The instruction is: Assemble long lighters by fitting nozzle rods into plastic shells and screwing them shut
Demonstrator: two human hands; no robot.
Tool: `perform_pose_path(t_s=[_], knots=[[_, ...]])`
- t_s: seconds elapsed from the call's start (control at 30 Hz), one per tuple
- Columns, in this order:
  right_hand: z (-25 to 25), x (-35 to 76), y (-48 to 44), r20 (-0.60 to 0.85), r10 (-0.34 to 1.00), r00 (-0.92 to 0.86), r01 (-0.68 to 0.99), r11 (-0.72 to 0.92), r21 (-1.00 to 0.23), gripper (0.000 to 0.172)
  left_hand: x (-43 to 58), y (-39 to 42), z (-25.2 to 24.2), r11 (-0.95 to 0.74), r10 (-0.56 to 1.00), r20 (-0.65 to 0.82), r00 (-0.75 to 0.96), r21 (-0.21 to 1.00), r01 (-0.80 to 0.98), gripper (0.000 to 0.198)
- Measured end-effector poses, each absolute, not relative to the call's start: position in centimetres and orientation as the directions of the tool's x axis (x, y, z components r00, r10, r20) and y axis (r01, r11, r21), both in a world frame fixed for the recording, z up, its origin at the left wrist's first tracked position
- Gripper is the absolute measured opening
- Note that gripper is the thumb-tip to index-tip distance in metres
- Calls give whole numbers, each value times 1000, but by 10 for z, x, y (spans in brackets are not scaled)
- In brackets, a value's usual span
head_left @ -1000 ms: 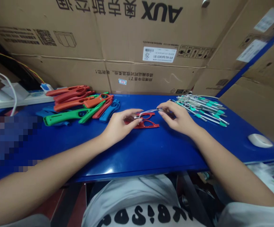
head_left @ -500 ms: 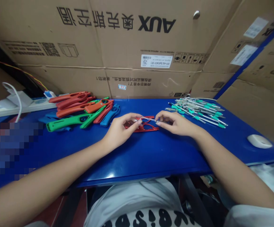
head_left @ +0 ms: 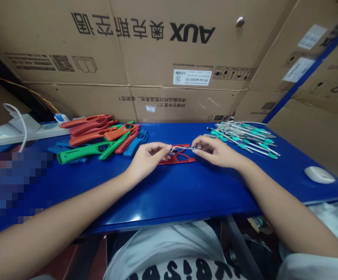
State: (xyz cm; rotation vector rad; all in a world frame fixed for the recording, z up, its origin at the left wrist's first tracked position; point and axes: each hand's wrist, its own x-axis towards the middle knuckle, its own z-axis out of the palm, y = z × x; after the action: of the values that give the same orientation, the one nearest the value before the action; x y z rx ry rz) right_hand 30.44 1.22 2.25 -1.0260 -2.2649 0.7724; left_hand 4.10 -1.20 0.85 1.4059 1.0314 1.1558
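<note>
My left hand [head_left: 149,157] pinches thin white wires [head_left: 182,147] between thumb and forefinger. Opposite it, my right hand [head_left: 214,151] holds the other end of the wires in a closed pinch, at a small dark tip. The wires stretch across the short gap between the hands. Beneath them on the blue table lie red plastic lighter casing halves [head_left: 183,158] with finger openings, partly covered by my left hand.
Red, orange, green and blue lighter casings [head_left: 81,149] are heaped at the left. Metal rods with teal parts and wires [head_left: 244,136] form a pile at the right. A white computer mouse [head_left: 319,175] sits near the right edge. Behind stands a cardboard sheet [head_left: 145,54]; a power strip [head_left: 49,128] lies at left.
My left hand has shifted slightly left and down, its thumb and forefinger closing more tightly on the wires. The right hand stays almost where it was.
</note>
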Motion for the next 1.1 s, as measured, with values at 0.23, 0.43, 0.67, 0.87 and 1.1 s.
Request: perform_pose_path(t_s=[0.23, 0.43, 0.67, 0.87, 1.1], knots=[[19, 305, 14, 181, 805, -564, 509, 512, -692, 23, 40, -12, 5, -118, 973, 107, 202, 992, 44, 38], [18, 304, 16, 159, 808, -567, 515, 499, -697, 25, 36, -10, 1, -257, 958, 230, 169, 954, 155, 31], [18, 302, 17, 186, 833, -522, 521, 484, -703, 26, 43, -17, 7, 8, 967, 1, 254, 999, -36, 36], [18, 301, 16, 115, 839, -533, 568, 455, -686, 25, 44, -19, 12, 272, 934, -226, 277, 952, -142, 34], [22, 302, 12, 21, 772, -635, 582, 496, -644, 27, 41, -12, 10, -92, 982, 82, 169, 995, 49, 38]])
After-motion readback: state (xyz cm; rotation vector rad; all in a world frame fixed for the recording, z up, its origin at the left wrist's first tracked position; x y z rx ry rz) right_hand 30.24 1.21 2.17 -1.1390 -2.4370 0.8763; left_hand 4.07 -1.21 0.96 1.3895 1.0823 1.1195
